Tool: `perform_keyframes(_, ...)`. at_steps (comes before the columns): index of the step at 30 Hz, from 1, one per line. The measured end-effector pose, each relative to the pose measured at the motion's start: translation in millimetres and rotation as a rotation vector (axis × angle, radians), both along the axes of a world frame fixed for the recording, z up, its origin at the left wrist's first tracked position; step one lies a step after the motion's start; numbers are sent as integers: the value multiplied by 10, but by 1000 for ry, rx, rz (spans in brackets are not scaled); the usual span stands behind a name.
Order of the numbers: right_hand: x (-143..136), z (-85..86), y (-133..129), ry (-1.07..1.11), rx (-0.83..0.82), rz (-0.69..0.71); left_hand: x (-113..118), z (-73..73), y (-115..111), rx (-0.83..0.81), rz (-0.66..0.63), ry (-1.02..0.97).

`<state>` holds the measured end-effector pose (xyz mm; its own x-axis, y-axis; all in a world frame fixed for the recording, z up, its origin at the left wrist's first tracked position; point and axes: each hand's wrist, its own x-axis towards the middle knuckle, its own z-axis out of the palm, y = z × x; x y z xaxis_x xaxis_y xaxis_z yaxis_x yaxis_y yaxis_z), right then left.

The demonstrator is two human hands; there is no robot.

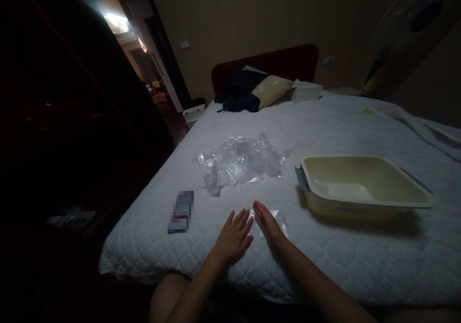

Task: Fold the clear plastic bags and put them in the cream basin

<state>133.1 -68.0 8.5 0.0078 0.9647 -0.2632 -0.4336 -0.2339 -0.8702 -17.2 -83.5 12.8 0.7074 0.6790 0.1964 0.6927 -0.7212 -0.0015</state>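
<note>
My left hand lies palm down near the front edge of the bed, its fingers stretched out and slightly spread. Beside it, my right hand is tilted on its side with straight fingers. Between and under the hands lies a flat clear plastic bag, partly covered by them. Farther up the bed is a crumpled heap of clear plastic bags, touched by neither hand. To the left, a dark flat item, blurred by pixels, rests on the quilted cover.
A cream plastic bin with grey side clips stands at the right on the white quilted bed. Dark clothing, a beige pillow and a white box sit by the headboard. The bed's left edge drops to a dark floor.
</note>
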Motion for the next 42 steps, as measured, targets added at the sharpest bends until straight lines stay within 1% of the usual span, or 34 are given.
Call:
perform_keyframes(3,216,-122,11,-21,-18,-65,-4,-7,0,-8,5,-2)
perform_keyframes(6,501,-140,-13,-50,-18,-106,-3,-1,-5,-26,12,7)
perform_keyframes(9,755,-146,-19,-121,16,-106,-2,1,-13,-34,14,16)
perform_keyframes(11,885,-163,-11,-174,43,-116,-3,-8,-16,-36,19,19)
perform_keyframes(14,997,-188,-7,-182,44,-146,-9,-30,-15,-28,30,6)
perform_keyframes(17,1011,-176,-41,-185,55,-141,-13,-40,-12,-12,30,-20)
perform_keyframes(20,978,-130,-96,-192,46,-152,-11,-31,-14,-13,31,-27)
perform_keyframes(23,959,-98,-132,-248,39,-127,-3,-14,-19,-19,29,-28)
perform_keyframes(27,962,-122,-133,-320,74,-114,5,1,-25,-13,31,-48)
perform_keyframes(30,970,-152,-119,-308,71,-132,6,1,-27,-14,30,-47)
perform_keyframes(33,982,-142,-95,-288,57,-152,7,1,-29,-23,38,-33)
perform_keyframes(36,979,-56,-64,-421,102,-203,9,4,-30,-34,46,-22)
perform_keyframes(39,937,91,-30,-579,208,-269,9,8,-29,-29,41,-33)
perform_keyframes(40,916,138,-15,-581,235,-270,9,8,-28,-27,38,-38)
perform_keyframes(42,877,198,23,-496,234,-201,9,7,-26,-30,35,-41)
